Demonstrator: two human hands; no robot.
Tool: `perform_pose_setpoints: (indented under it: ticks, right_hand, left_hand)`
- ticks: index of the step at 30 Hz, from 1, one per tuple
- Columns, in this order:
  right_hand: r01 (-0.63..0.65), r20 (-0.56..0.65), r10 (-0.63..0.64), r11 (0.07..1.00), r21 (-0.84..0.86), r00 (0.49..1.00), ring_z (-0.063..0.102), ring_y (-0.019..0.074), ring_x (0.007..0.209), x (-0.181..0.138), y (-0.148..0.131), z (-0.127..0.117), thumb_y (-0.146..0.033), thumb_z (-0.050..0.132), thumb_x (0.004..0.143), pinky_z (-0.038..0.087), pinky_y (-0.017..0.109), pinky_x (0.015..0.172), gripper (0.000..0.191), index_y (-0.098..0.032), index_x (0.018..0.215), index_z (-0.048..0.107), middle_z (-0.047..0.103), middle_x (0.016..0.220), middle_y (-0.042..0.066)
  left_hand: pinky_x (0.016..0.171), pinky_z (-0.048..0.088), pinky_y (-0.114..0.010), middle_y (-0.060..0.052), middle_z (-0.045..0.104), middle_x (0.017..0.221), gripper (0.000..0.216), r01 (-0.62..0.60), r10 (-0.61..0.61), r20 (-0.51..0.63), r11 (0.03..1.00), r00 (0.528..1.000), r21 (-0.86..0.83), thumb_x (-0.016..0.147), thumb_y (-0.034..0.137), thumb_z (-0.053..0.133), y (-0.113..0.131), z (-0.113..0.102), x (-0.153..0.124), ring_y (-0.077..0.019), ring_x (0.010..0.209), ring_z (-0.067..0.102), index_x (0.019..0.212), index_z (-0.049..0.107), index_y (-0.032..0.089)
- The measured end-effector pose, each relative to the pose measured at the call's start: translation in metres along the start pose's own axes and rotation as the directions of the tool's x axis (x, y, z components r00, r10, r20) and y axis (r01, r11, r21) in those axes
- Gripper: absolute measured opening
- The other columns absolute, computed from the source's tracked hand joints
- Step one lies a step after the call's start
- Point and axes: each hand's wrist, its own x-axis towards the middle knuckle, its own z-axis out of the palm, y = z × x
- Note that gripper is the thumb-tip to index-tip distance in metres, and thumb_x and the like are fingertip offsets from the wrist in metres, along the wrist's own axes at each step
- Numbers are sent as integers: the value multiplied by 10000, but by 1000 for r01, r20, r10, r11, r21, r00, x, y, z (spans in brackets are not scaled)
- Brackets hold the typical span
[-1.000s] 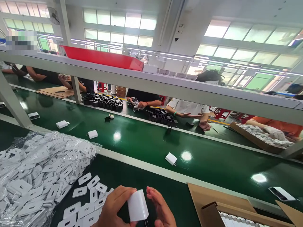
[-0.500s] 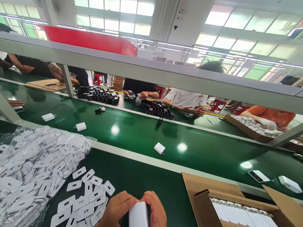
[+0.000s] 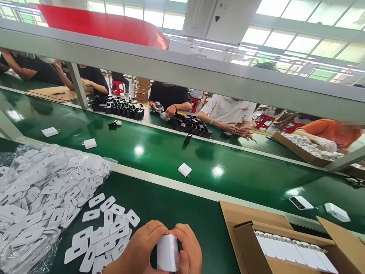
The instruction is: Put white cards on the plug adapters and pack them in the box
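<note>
So from the head view, both hands are on the same white charger [image 3: 167, 253], right at the bottom edge of the shot, above the dark green work surface [image 3: 205, 228]. Left hand [image 3: 139, 247] is wrapped round it from the left, fingers curled over the top with the thumb down low. Right hand [image 3: 188, 245] grips it from the other side, fingertips meeting the left ones at the top, thumb along the right side. The charger's lower end gets cut off, so I can't tell what's going on down there.

Tips for holding it, imo: squeeze evenly from both sides so it doesn't tip, and keep the fingertips up on the top edge where they have leverage. The face is glossy and probably slippery, so I'd go firm rather than hard and keep nails off it.

Also watch your left elbow room: loose white plates [image 3: 105, 243] are scattered just beside the left hand, next to a big plastic bag [image 3: 112, 161] of them. The cardboard box [image 3: 251, 249] with white blocks [image 3: 293, 251] lined up inside sits off to the right, apart from the hands.
</note>
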Motion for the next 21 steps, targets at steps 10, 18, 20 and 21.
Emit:
perform_pose_setpoints:
  ticks: [10,18,20,21]
  right_hand:
    - [-305,404,145,878,368,903,593,238,1022,23,1,-23,-575,764,611,505,359,870,659,-392,1219,587,600,1122,55]
    - [-95,240,101,995,-35,966,662,262,1025,17,-27,-32,-439,785,641,539,343,905,588,-309,1194,634,701,1112,77]
    - [-187,82,198,974,-130,977,671,297,1013,5,-48,-49,-501,797,592,545,391,908,629,-289,1166,652,717,1093,91]
    - [-259,-10,260,955,-141,965,678,308,992,1,-61,-63,-534,797,575,551,413,894,643,-287,1153,659,723,1074,95]
  left_hand:
    - [672,493,-253,10,653,883,441,72,-109,-88,935,990,-347,610,260,808,1,-14,1,-157,745,584,986,577,254]
    - [955,490,-391,-62,671,1167,607,305,-276,138,783,951,-542,579,433,842,-13,-9,-8,-296,1107,604,1108,595,266]
    - [1016,452,-451,-77,647,1235,726,378,-336,180,753,925,-539,546,557,821,-16,-6,-12,-335,1176,559,1167,570,274]
    - [1052,418,-474,-79,640,1255,792,391,-342,193,758,920,-522,544,614,794,-18,-4,-13,-345,1201,542,1218,542,284]
